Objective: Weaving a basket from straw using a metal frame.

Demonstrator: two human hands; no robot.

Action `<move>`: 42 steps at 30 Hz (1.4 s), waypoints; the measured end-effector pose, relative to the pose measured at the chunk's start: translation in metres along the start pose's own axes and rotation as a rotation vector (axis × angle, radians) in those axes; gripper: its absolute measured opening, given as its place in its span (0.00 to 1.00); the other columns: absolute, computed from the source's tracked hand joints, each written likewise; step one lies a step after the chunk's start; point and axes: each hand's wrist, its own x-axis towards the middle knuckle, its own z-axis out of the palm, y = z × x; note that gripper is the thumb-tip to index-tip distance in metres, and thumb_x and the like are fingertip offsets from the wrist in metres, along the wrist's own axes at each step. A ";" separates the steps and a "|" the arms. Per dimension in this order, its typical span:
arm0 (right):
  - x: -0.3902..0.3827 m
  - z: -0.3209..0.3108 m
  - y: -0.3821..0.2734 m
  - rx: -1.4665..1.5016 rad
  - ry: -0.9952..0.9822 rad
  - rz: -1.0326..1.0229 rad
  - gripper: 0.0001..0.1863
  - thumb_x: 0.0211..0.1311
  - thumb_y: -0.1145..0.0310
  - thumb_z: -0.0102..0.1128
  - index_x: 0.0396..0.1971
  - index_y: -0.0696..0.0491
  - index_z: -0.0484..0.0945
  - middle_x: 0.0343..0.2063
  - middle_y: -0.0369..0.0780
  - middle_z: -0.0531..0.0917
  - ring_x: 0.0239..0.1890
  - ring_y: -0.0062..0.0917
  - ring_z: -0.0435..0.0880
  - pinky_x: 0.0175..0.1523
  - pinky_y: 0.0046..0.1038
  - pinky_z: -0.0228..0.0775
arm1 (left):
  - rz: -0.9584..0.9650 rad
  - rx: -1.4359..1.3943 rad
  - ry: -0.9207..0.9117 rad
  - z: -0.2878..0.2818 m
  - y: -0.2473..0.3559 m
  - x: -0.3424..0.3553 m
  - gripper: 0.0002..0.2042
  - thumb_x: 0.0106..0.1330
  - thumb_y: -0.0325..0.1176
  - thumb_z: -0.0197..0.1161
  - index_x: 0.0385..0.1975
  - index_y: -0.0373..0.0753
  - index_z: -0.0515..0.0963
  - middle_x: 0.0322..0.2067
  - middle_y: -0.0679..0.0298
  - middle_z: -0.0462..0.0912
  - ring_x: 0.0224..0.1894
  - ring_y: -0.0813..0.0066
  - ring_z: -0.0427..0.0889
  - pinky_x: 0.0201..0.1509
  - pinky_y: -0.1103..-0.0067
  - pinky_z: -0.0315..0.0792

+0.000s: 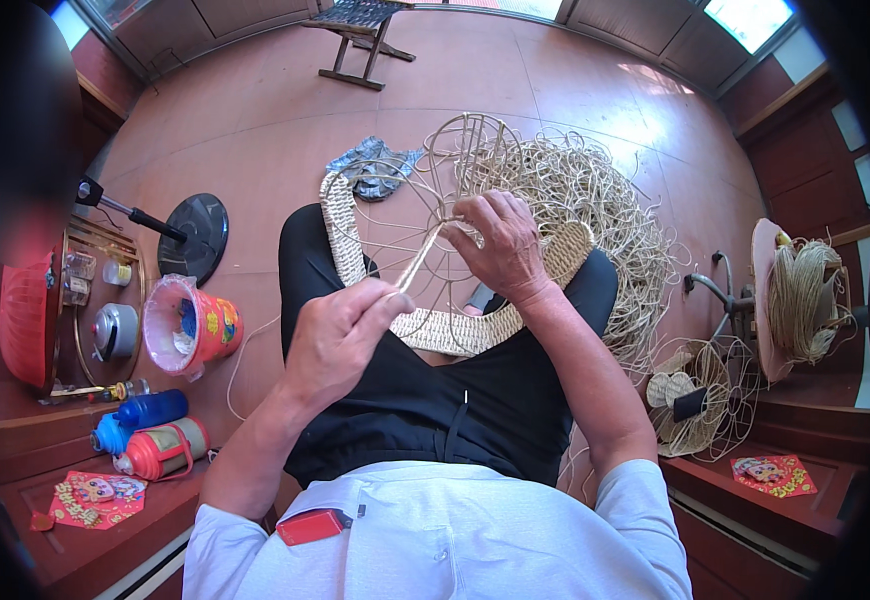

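Note:
A pale twisted cord (421,262) runs taut between my two hands. My left hand (340,340) is closed on its near end, thumb pressed over the fingers. My right hand (503,243) pinches at the far end, where the cord meets thin wires; the exact grip is partly hidden. Across my lap lies a wire frame (468,130) with loops and spokes. A woven straw-coloured band (460,332) curves along its left, near and right sides. Beyond my right hand spreads a tangled heap of loose cord (595,200).
Crumpled grey sheeting (375,172) lies past the frame's left side. At left stand a red lined bin (217,332) and a black round base (195,240). Cord (805,300) is bundled on a stand at right, above another wire frame (730,390). A stool (365,45) stands far off.

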 end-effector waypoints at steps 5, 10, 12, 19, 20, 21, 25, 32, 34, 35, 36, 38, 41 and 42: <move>0.002 0.005 0.007 -0.044 0.031 0.018 0.15 0.63 0.55 0.79 0.40 0.46 0.83 0.35 0.35 0.80 0.40 0.33 0.83 0.47 0.38 0.74 | -0.120 0.224 0.165 -0.057 -0.016 -0.035 0.09 0.78 0.33 0.70 0.39 0.33 0.88 0.22 0.66 0.80 0.26 0.85 0.76 0.32 0.77 0.71; 0.007 0.000 0.012 -0.058 0.051 -0.029 0.15 0.65 0.54 0.77 0.40 0.45 0.82 0.34 0.34 0.79 0.39 0.32 0.82 0.45 0.37 0.74 | -0.228 0.921 0.354 -0.150 -0.084 -0.093 0.13 0.73 0.38 0.74 0.32 0.36 0.82 0.24 0.51 0.81 0.25 0.57 0.81 0.35 0.64 0.74; 0.005 0.005 0.015 -0.032 0.069 0.004 0.15 0.66 0.54 0.76 0.40 0.45 0.80 0.35 0.34 0.78 0.40 0.31 0.82 0.45 0.36 0.73 | -0.401 1.063 0.381 -0.202 -0.118 -0.128 0.14 0.73 0.42 0.73 0.34 0.37 0.83 0.26 0.48 0.83 0.30 0.48 0.85 0.38 0.59 0.76; 0.000 0.010 0.014 -0.011 0.095 -0.005 0.14 0.62 0.59 0.78 0.40 0.45 0.80 0.36 0.34 0.79 0.41 0.32 0.84 0.47 0.37 0.76 | -0.901 1.461 0.606 -0.380 -0.192 -0.307 0.09 0.70 0.39 0.71 0.42 0.41 0.88 0.40 0.49 0.92 0.44 0.43 0.91 0.44 0.52 0.80; -0.001 0.012 0.012 -0.023 0.095 0.000 0.14 0.62 0.59 0.78 0.40 0.45 0.80 0.36 0.34 0.79 0.41 0.32 0.84 0.47 0.37 0.76 | -1.022 1.382 0.623 -0.394 -0.186 -0.317 0.08 0.68 0.38 0.71 0.40 0.41 0.87 0.40 0.48 0.92 0.43 0.43 0.91 0.44 0.51 0.80; 0.000 0.014 0.011 -0.037 0.101 -0.014 0.14 0.62 0.61 0.77 0.41 0.45 0.80 0.36 0.34 0.79 0.42 0.32 0.84 0.48 0.37 0.76 | -0.986 1.458 0.696 -0.406 -0.185 -0.324 0.08 0.67 0.37 0.72 0.38 0.41 0.86 0.38 0.48 0.92 0.42 0.43 0.91 0.43 0.51 0.80; 0.002 0.011 0.007 -0.034 0.082 -0.008 0.12 0.62 0.66 0.74 0.42 0.45 0.80 0.38 0.34 0.81 0.44 0.30 0.86 0.49 0.36 0.76 | -0.817 1.516 0.791 -0.445 -0.173 -0.297 0.06 0.65 0.35 0.74 0.34 0.42 0.84 0.35 0.51 0.91 0.39 0.45 0.90 0.43 0.53 0.80; -0.002 0.002 0.011 0.018 0.082 0.048 0.16 0.65 0.61 0.75 0.47 0.47 0.78 0.41 0.35 0.82 0.47 0.31 0.86 0.53 0.37 0.75 | -1.219 1.081 0.549 -0.484 -0.187 -0.267 0.07 0.68 0.32 0.68 0.29 0.36 0.87 0.24 0.55 0.89 0.21 0.58 0.87 0.28 0.57 0.81; -0.005 -0.002 0.013 0.022 0.066 0.057 0.18 0.67 0.58 0.75 0.49 0.47 0.77 0.42 0.36 0.82 0.47 0.32 0.86 0.54 0.37 0.75 | -1.431 0.814 0.277 -0.453 -0.206 -0.278 0.11 0.76 0.36 0.66 0.34 0.38 0.88 0.24 0.58 0.89 0.17 0.68 0.83 0.22 0.68 0.77; -0.003 0.002 0.012 -0.001 0.062 0.040 0.20 0.67 0.56 0.74 0.50 0.48 0.76 0.42 0.36 0.82 0.48 0.33 0.86 0.54 0.37 0.74 | -1.572 0.638 0.188 -0.441 -0.215 -0.292 0.14 0.83 0.44 0.61 0.45 0.41 0.86 0.32 0.57 0.92 0.23 0.69 0.85 0.29 0.70 0.80; -0.005 0.003 0.014 -0.022 0.060 0.034 0.22 0.68 0.54 0.74 0.52 0.48 0.75 0.43 0.37 0.82 0.49 0.34 0.86 0.54 0.38 0.74 | -1.647 0.337 0.340 -0.443 -0.217 -0.312 0.15 0.84 0.47 0.59 0.49 0.43 0.85 0.34 0.58 0.92 0.26 0.69 0.86 0.33 0.69 0.82; -0.001 0.006 0.013 0.007 0.077 0.025 0.22 0.67 0.54 0.75 0.52 0.48 0.76 0.43 0.37 0.82 0.49 0.34 0.85 0.54 0.38 0.74 | -1.696 0.011 0.478 -0.434 -0.220 -0.353 0.17 0.85 0.51 0.58 0.53 0.44 0.83 0.36 0.59 0.92 0.29 0.69 0.87 0.37 0.68 0.84; 0.003 0.006 0.011 0.039 0.067 0.011 0.23 0.66 0.54 0.76 0.52 0.48 0.76 0.43 0.37 0.82 0.49 0.34 0.86 0.54 0.37 0.74 | -1.026 -0.586 1.303 -0.417 -0.214 -0.380 0.24 0.88 0.55 0.52 0.64 0.40 0.77 0.40 0.55 0.91 0.37 0.61 0.89 0.46 0.56 0.88; 0.002 0.007 0.011 0.047 0.062 0.016 0.23 0.65 0.54 0.77 0.52 0.48 0.76 0.43 0.37 0.82 0.49 0.34 0.86 0.54 0.37 0.74 | -1.030 -0.585 1.314 -0.423 -0.213 -0.381 0.24 0.88 0.55 0.52 0.64 0.40 0.77 0.40 0.55 0.91 0.37 0.61 0.89 0.46 0.56 0.88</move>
